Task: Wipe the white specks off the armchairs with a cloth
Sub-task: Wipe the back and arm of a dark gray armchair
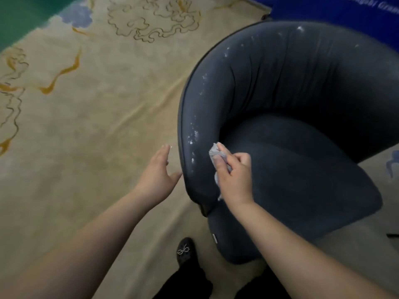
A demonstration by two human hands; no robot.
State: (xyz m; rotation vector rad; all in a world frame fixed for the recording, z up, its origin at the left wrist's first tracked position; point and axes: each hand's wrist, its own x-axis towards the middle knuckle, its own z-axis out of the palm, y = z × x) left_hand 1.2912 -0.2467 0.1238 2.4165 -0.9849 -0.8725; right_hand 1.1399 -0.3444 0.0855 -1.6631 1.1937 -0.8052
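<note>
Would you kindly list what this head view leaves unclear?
- Armchair: its right side runs off the frame edge.
- Cloth: mostly hidden inside the right hand.
- White lettering on the blue surface: blurred and cut off.
- Other armchairs: none in view.

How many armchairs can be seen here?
1: a dark grey upholstered armchair at right on the beige patterned carpet, white specks along its rim. Others may stand outside the view.

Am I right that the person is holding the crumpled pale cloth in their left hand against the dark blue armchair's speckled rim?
Not quite: the head view shows the right hand holding the crumpled pale cloth against the dark blue armchair; the left hand is open.
</note>
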